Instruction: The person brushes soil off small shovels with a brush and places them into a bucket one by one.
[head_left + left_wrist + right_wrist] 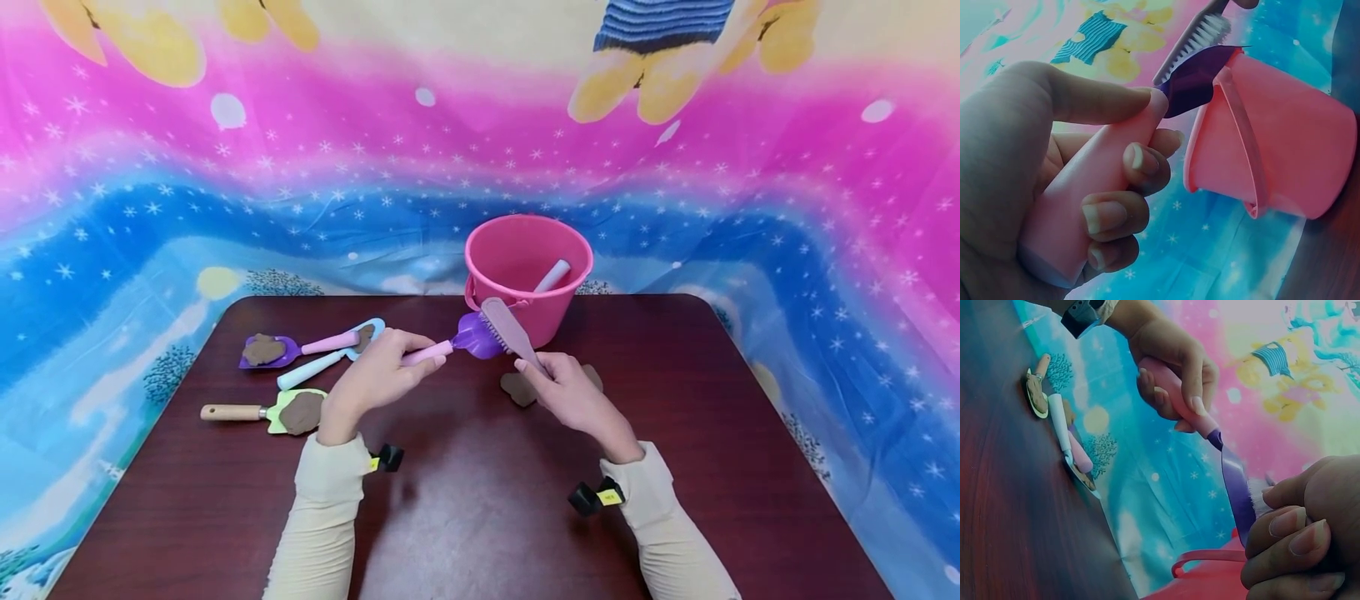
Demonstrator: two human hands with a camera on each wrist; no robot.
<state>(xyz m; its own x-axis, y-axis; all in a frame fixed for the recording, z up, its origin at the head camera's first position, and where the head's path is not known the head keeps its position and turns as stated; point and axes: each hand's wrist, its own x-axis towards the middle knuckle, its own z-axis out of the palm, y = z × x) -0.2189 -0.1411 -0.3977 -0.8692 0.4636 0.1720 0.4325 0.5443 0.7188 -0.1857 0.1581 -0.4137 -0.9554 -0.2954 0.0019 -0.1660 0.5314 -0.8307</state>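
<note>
My left hand (382,375) grips the pink handle of a small toy shovel (480,336) with a purple blade. In the left wrist view its fingers curl round that handle (1094,181). My right hand (573,396) holds a greyish-pink brush (513,333) by its handle. White bristles (1207,37) lie against the shovel's blade, seen in the left wrist view. Just behind the two tools stands a pink bucket (555,312), with a pale handle (552,276) sticking up inside it. Beneath the right hand lies a flat brown lump (517,388), partly hidden.
At the left of the dark table (465,517) lie a purple shovel (279,352) bearing a brown lump, a light blue tool (311,369) and a green shovel (273,412) with a wooden handle and another brown lump. A printed cloth (360,208) hangs around the table.
</note>
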